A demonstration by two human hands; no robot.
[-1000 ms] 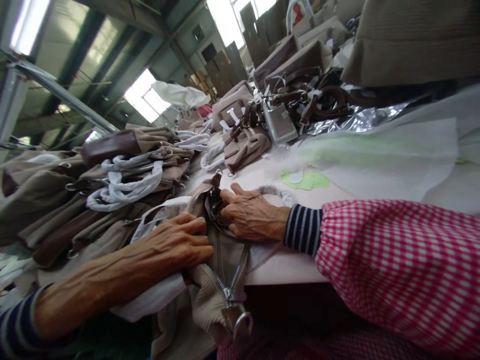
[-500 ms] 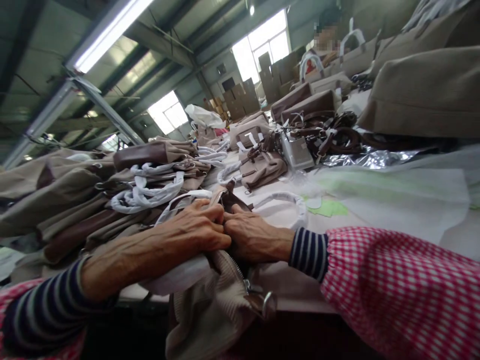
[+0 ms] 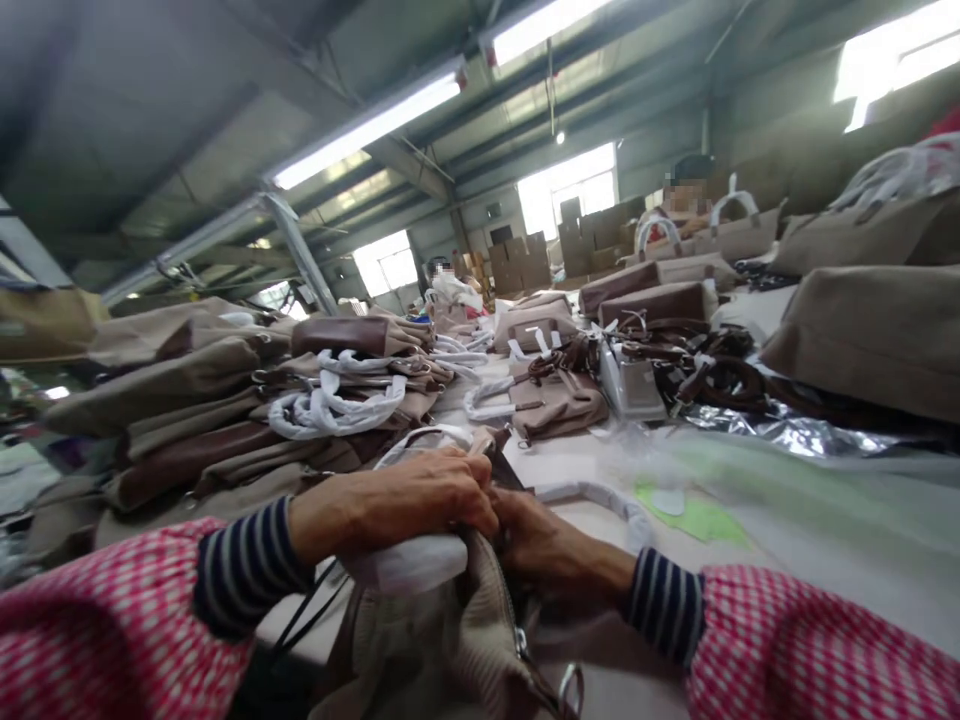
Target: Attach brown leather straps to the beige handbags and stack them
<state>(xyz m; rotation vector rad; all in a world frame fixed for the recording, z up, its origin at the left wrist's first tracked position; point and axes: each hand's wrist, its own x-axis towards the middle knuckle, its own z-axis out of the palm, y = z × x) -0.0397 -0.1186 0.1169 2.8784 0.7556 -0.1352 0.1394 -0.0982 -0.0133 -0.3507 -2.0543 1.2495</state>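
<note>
Right hand (image 3: 536, 540) partly hidden, bag (image 3: 480, 625) cut off

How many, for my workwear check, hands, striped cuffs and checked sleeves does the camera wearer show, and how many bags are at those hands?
Hands: 2 (left hand, right hand)
Striped cuffs: 2
Checked sleeves: 2
Bag at the hands: 1
Total: 7
</note>
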